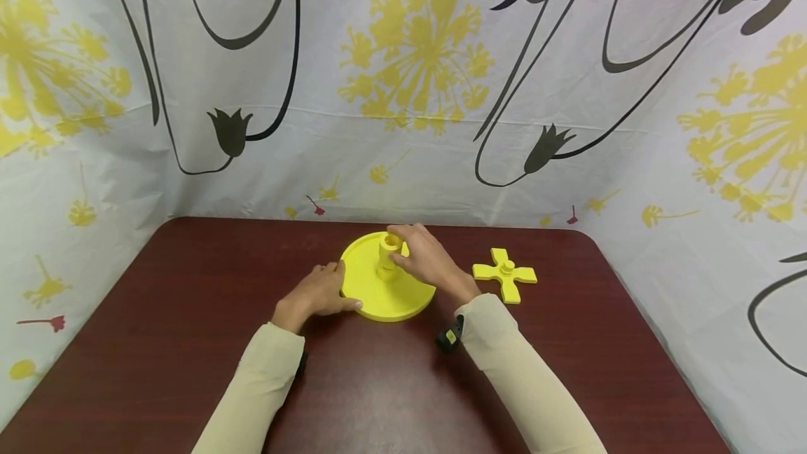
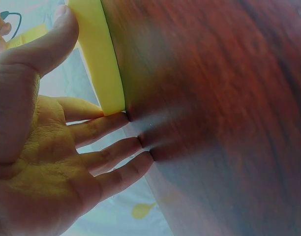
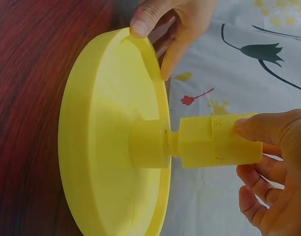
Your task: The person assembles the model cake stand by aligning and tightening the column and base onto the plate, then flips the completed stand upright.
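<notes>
A round yellow dish with a low rim sits on the table. From its middle rises a short round socket, and above that, joined by a narrow neck, is a yellow many-sided post with raised numbers. My right hand pinches the post's free end between thumb and fingers. At the dish's left side, my left hand touches the rim. Its thumb rests on the rim and its fingers, nearly straight, reach down to the tabletop in the left wrist view. My right hand covers part of the dish's far right edge.
A yellow four-armed cross with a round stub in its middle lies to the right of the dish. The dark red-brown table ends at a patterned white cloth hanging behind and at both sides.
</notes>
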`<control>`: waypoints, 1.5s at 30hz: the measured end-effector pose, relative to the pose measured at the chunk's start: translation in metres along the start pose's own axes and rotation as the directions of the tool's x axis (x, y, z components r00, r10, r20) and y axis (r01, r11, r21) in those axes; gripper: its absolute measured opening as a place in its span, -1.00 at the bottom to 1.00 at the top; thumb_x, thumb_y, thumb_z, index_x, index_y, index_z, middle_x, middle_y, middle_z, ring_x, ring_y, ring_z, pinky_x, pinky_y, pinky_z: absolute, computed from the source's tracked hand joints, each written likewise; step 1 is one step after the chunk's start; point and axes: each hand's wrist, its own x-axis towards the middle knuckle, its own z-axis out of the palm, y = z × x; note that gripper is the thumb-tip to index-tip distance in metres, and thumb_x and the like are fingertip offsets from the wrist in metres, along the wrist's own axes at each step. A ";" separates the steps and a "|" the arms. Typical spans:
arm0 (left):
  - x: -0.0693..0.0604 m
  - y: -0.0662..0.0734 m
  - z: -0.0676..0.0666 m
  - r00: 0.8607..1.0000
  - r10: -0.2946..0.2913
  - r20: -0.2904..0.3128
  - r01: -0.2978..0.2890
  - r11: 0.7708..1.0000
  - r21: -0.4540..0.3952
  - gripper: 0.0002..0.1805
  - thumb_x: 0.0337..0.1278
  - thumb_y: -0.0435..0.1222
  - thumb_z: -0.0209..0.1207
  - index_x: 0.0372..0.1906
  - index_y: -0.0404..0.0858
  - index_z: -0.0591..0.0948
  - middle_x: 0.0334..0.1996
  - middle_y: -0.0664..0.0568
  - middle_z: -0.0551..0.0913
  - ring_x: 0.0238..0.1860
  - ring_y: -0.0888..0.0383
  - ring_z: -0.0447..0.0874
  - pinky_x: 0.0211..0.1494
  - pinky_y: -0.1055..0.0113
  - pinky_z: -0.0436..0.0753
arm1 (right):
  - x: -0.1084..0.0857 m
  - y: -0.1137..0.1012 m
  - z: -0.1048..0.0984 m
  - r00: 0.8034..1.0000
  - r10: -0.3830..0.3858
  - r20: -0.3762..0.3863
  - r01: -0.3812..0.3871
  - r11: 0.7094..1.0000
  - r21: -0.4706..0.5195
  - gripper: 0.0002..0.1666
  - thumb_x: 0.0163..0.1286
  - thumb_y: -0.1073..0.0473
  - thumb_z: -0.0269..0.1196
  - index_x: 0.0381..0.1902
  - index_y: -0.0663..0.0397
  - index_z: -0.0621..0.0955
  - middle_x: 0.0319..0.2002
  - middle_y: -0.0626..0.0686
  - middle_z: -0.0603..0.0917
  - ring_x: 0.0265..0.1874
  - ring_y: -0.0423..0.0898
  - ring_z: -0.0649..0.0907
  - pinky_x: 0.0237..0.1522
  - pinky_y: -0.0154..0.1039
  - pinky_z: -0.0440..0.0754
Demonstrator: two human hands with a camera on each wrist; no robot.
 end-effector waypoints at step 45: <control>0.002 -0.005 0.000 1.000 0.003 0.029 -0.003 1.000 0.007 0.13 0.20 0.17 0.23 0.54 -0.46 -0.03 0.48 -0.34 0.15 0.48 -0.33 0.08 0.44 -0.15 0.24 | 0.000 -0.001 0.010 0.993 0.116 -0.033 -0.114 0.992 0.060 -0.31 0.34 0.07 0.37 0.37 0.10 0.44 0.29 0.11 0.53 0.17 0.04 0.59 0.15 0.01 0.57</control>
